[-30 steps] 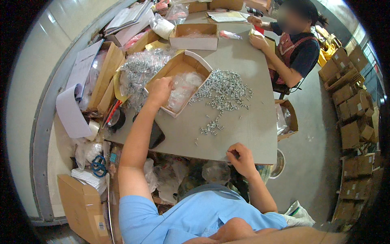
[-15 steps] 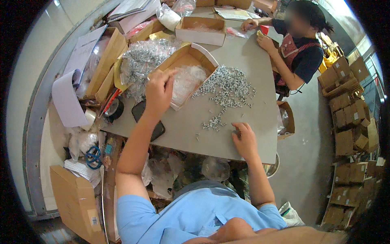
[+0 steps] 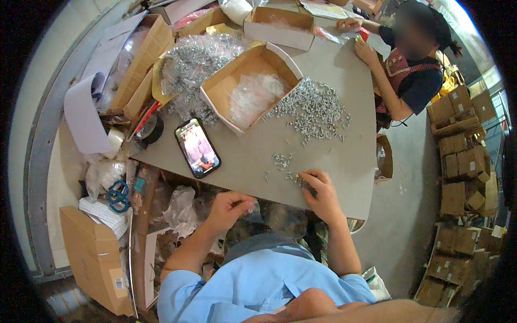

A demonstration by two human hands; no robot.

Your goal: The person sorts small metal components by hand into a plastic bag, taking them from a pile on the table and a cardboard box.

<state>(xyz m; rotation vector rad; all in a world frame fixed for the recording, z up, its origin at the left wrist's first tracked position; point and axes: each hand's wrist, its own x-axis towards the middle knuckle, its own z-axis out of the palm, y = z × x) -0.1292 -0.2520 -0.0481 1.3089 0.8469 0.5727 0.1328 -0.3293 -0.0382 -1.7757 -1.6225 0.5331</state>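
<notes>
My left hand [image 3: 230, 211] is at the table's front edge, fingers pinched on a small clear plastic bag [image 3: 255, 206]. My right hand [image 3: 323, 195] rests on the tabletop, thumb and fingers curved and apart, fingertips beside a few loose screws [image 3: 282, 162]. Farther back lies a large heap of silvery screws [image 3: 315, 110]. A cardboard tray [image 3: 215, 89] left of the heap holds a pile of clear plastic bags [image 3: 256, 97].
A phone [image 3: 197, 148] with a lit screen lies left of the tray. Filled bags of screws [image 3: 196, 64] are piled behind it, near a black tape roll [image 3: 151, 129]. Across the grey table [image 3: 344, 172], a co-worker [image 3: 406, 70] works at the far right. A white-sided box [image 3: 280, 32] stands at the back.
My left hand has come from over the tray to the front edge, now with a bag. The phone is uncovered and lit. My right hand has moved slightly toward the small screw group.
</notes>
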